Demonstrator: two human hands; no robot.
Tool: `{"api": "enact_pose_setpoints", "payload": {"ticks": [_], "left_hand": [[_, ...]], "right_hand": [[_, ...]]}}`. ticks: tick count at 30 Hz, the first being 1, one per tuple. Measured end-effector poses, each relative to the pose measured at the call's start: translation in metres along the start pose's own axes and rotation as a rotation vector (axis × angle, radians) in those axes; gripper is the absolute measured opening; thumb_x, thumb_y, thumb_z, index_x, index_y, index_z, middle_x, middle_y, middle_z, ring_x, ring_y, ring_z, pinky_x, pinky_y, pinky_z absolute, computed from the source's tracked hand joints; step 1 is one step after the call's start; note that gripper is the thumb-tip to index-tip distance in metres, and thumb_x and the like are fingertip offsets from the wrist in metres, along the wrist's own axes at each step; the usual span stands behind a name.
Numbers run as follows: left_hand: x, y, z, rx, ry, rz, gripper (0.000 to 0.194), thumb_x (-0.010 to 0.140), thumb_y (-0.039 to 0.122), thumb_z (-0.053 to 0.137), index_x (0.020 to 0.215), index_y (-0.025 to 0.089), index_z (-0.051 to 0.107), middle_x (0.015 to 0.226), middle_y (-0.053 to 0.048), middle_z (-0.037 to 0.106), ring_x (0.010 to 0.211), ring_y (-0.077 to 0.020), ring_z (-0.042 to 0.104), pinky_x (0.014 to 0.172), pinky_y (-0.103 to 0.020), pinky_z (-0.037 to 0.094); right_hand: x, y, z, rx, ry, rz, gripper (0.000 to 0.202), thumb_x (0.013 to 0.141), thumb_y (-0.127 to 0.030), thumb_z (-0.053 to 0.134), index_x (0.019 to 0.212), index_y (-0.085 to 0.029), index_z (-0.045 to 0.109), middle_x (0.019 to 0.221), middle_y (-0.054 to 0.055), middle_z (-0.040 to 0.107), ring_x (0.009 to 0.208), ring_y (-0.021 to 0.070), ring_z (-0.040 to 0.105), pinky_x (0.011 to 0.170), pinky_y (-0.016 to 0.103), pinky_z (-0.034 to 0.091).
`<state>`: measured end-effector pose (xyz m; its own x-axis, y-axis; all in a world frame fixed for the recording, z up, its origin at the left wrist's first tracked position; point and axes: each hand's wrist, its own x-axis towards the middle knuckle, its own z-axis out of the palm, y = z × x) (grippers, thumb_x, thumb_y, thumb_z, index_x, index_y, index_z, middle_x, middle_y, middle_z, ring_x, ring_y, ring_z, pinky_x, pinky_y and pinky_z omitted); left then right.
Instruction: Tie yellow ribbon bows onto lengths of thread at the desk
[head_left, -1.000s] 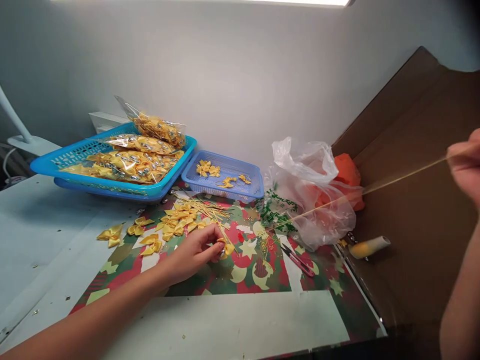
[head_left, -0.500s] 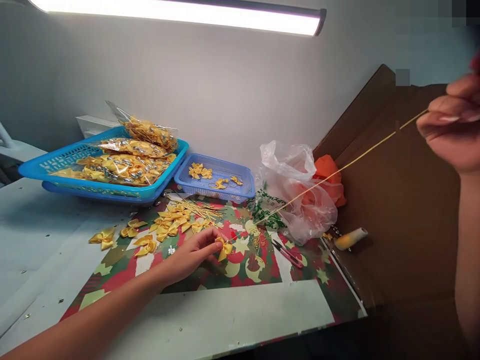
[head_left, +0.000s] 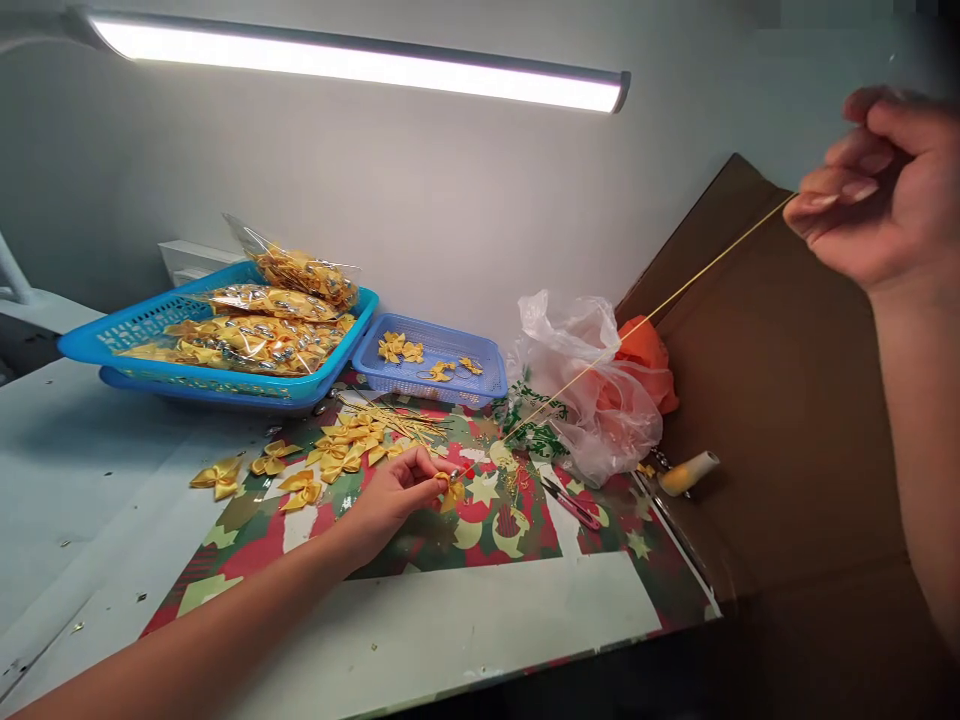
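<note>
My left hand (head_left: 409, 495) pinches a yellow ribbon bow (head_left: 451, 492) just above the patterned sheet; a small silvery bead shows at the bow's top. From near the bow, a thin yellow cord (head_left: 694, 282) runs taut up to the right. Its far end goes into the closed fingers of my right hand (head_left: 874, 190), raised high at the right side. Several loose yellow bows (head_left: 341, 450) lie left of my left hand. Behind them is a bundle of gold cords (head_left: 397, 420). Pink-handled thread snips (head_left: 571, 503) lie to the right of the held bow.
A blue basket (head_left: 225, 382) at the back left holds bags of bows. A smaller basket (head_left: 431, 390) has a few bows. Plastic bags (head_left: 592, 400), one orange inside or behind, stand before a cardboard sheet (head_left: 787, 430). A cone-like spool (head_left: 690, 473) is at right; a lamp (head_left: 360, 65) hangs above.
My right hand shows further left and more fully in view, still on the taut cord. My left hand keeps the bow in nearly the same place. The whole view has shifted slightly.
</note>
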<state>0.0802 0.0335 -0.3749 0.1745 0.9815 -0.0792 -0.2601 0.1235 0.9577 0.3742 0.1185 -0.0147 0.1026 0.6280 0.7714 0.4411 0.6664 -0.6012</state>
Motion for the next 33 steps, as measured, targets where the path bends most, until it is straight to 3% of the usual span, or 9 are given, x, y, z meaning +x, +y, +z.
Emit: {"api": "enact_pose_setpoints", "payload": {"ticks": [3, 7, 12, 16, 18, 20, 24, 27, 33], "left_hand": [[0.000, 0.001, 0.000, -0.010, 0.023, 0.032, 0.046, 0.060, 0.044, 0.082, 0.067, 0.018, 0.044, 0.088, -0.005, 0.070, 0.071, -0.0130, 0.061, 0.057, -0.021, 0.048], [0.000, 0.002, -0.001, -0.026, 0.034, 0.033, 0.045, 0.060, 0.044, 0.083, 0.072, 0.019, 0.047, 0.084, -0.004, 0.071, 0.080, -0.0167, 0.066, 0.065, -0.024, 0.053], [-0.001, 0.001, -0.001, -0.026, 0.008, 0.015, 0.041, 0.061, 0.043, 0.081, 0.091, 0.019, 0.065, 0.096, -0.006, 0.072, 0.096, -0.0225, 0.067, 0.075, -0.032, 0.058], [0.000, -0.003, -0.001, 0.025, -0.041, -0.046, 0.029, 0.061, 0.039, 0.080, 0.078, 0.018, 0.073, 0.113, -0.010, 0.070, 0.103, -0.0256, 0.065, 0.076, -0.031, 0.058], [0.001, -0.006, -0.002, 0.010, -0.092, -0.092, 0.026, 0.060, 0.036, 0.082, 0.077, 0.018, 0.074, 0.110, -0.010, 0.071, 0.097, -0.0229, 0.066, 0.076, -0.031, 0.057], [0.001, -0.009, -0.003, -0.018, -0.166, -0.136, 0.025, 0.062, 0.034, 0.082, 0.080, 0.018, 0.074, 0.094, -0.007, 0.071, 0.081, -0.0168, 0.065, 0.072, -0.028, 0.056], [-0.001, -0.011, -0.005, -0.034, -0.291, -0.161, 0.019, 0.070, 0.030, 0.076, 0.081, 0.017, 0.067, 0.067, 0.001, 0.062, 0.057, -0.0083, 0.053, 0.052, -0.018, 0.041], [-0.002, -0.012, -0.006, -0.026, -0.346, -0.118, 0.016, 0.073, 0.027, 0.072, 0.083, 0.017, 0.063, 0.066, 0.003, 0.060, 0.055, -0.0074, 0.049, 0.046, -0.016, 0.032], [-0.003, -0.011, -0.007, -0.024, -0.422, -0.043, 0.010, 0.072, 0.021, 0.069, 0.074, 0.015, 0.061, 0.082, -0.001, 0.064, 0.064, -0.0084, 0.053, 0.059, -0.021, 0.043]], "right_hand": [[-0.011, -0.008, 0.012, 0.161, 0.038, 0.318, 0.052, 0.097, -0.007, 0.035, 0.054, -0.013, 0.064, 0.053, -0.005, 0.055, 0.046, -0.0018, 0.027, 0.060, 0.043, 0.017], [-0.028, -0.011, 0.030, 0.178, 0.062, 0.418, 0.049, 0.096, -0.003, 0.039, 0.055, -0.012, 0.063, 0.047, -0.006, 0.045, 0.046, -0.0004, 0.025, 0.055, 0.038, 0.018], [-0.035, -0.011, 0.042, 0.161, -0.017, 0.396, 0.045, 0.096, -0.004, 0.040, 0.062, -0.012, 0.067, 0.044, -0.009, 0.034, 0.046, -0.0001, 0.029, 0.056, 0.035, 0.022], [-0.033, -0.015, 0.050, 0.162, -0.035, 0.373, 0.044, 0.097, -0.003, 0.038, 0.064, -0.014, 0.066, 0.043, -0.008, 0.035, 0.046, 0.0017, 0.028, 0.055, 0.035, 0.022], [-0.032, -0.016, 0.053, 0.148, -0.018, 0.374, 0.044, 0.098, -0.004, 0.039, 0.062, -0.013, 0.063, 0.045, -0.009, 0.036, 0.046, 0.0013, 0.027, 0.055, 0.034, 0.023], [-0.030, -0.014, 0.054, 0.137, -0.018, 0.377, 0.043, 0.098, -0.006, 0.038, 0.061, -0.012, 0.061, 0.048, -0.009, 0.038, 0.047, 0.0002, 0.027, 0.055, 0.033, 0.023], [-0.026, -0.006, 0.053, 0.132, -0.047, 0.398, 0.043, 0.098, -0.007, 0.035, 0.063, -0.012, 0.061, 0.048, -0.009, 0.034, 0.047, -0.0006, 0.029, 0.056, 0.035, 0.024], [-0.024, 0.002, 0.049, 0.152, -0.056, 0.375, 0.047, 0.098, -0.004, 0.032, 0.063, -0.016, 0.061, 0.049, -0.008, 0.032, 0.043, 0.0019, 0.029, 0.052, 0.029, 0.027], [-0.013, 0.017, 0.036, 0.166, -0.059, 0.327, 0.049, 0.098, -0.003, 0.030, 0.061, -0.019, 0.058, 0.052, -0.006, 0.025, 0.040, 0.0048, 0.026, 0.048, 0.024, 0.032]]}}
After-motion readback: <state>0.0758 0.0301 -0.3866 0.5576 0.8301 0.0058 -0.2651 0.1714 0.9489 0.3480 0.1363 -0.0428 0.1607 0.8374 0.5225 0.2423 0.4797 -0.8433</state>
